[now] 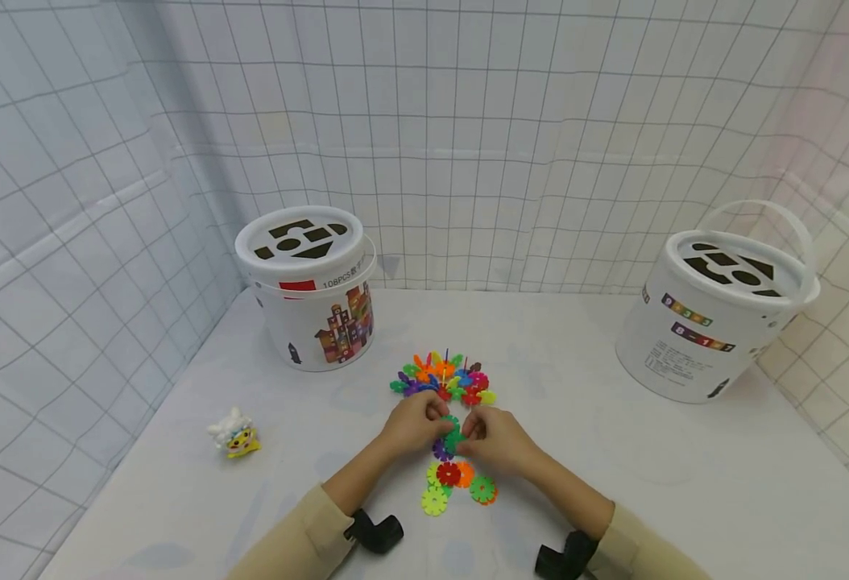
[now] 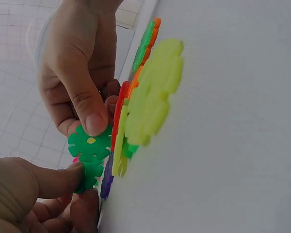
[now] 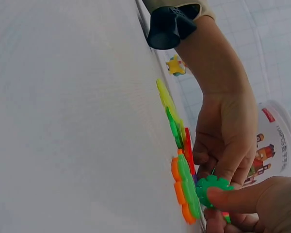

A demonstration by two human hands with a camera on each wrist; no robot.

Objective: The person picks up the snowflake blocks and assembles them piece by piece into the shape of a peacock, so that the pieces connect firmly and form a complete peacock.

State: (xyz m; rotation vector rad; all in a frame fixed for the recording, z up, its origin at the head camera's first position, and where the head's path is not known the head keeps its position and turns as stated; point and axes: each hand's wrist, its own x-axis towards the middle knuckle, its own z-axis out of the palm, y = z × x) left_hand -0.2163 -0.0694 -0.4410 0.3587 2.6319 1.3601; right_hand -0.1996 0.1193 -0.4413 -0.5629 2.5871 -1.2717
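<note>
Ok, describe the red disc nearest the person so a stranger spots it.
On the white table, find the left hand and right hand pinching green discs. Just nearer the person lies a patch of notched discs. The red disc is at its far side, between a yellow disc and an orange disc: the only red one in that patch.

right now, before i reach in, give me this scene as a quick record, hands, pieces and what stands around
left hand: pinches green notched discs
right hand: pinches the same green notched discs
join between green discs: cannot tell if locked
nearer the person: red disc, orange disc, yellow-green disc
beyond the hands: multicoloured cluster of notched pieces
left side: lidded bucket, small figurine
right side: second lidded bucket, handle raised
</note>
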